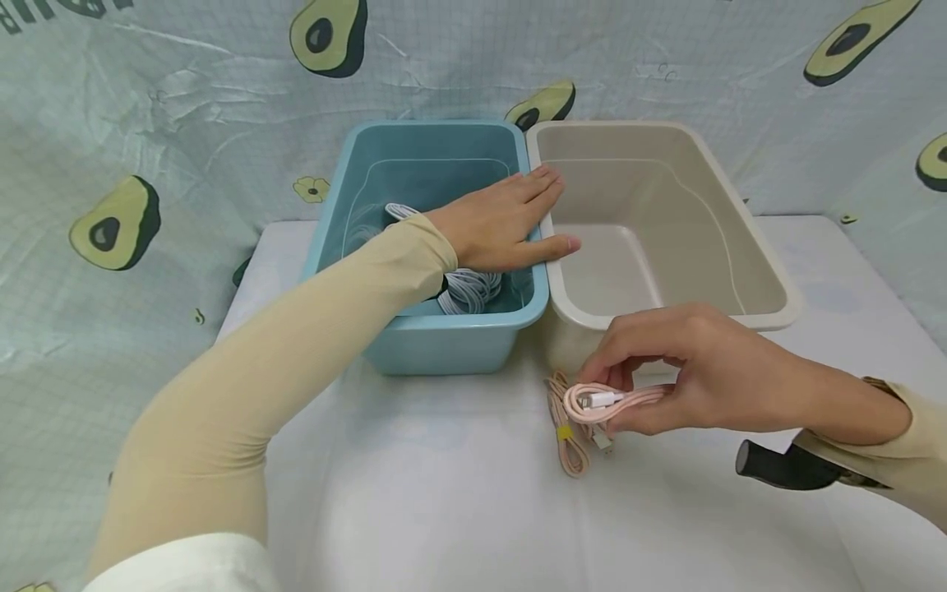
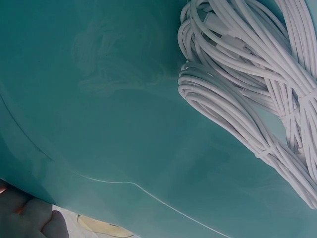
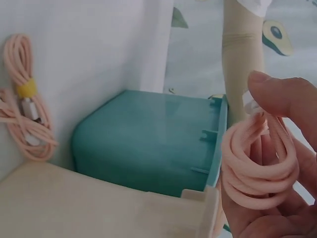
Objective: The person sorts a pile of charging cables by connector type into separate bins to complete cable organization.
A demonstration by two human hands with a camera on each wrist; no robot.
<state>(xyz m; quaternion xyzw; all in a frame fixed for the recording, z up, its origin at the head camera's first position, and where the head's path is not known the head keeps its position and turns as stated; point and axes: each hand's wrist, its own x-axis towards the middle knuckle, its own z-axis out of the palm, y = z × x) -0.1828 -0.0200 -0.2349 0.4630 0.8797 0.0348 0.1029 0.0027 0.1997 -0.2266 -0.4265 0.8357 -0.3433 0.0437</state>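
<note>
right hand (image 1: 695, 370) at about 4 o'clock on the table (image 1: 444, 493), fingers and thumb curled, pinching a coiled pink cable (image 1: 602, 401) just above the cloth. coil's long axis running roughly 9 to 3 o'clock, loop end toward 9, white plug showing at that end. beige bin (image 1: 740, 214) directly at 12 o'clock from the grip, near, its front rim just beyond the knuckles. second pink cable (image 1: 565, 436), bound with a yellow tie, lying on the table at 8 o'clock from the held coil, just beside it. left hand (image 1: 510, 222) flat, fingers straight, resting across the shared rims of the blue bin (image 1: 414, 345) and the beige one, holding nothing. white cables (image 2: 247, 89) bundled inside the blue bin, under that hand. right hand clearly nearer to both pink cables. avocado-print backdrop behind; dark letters at its top left corner cut off, unreadable. no brand or label legible on cables or bins.
</note>
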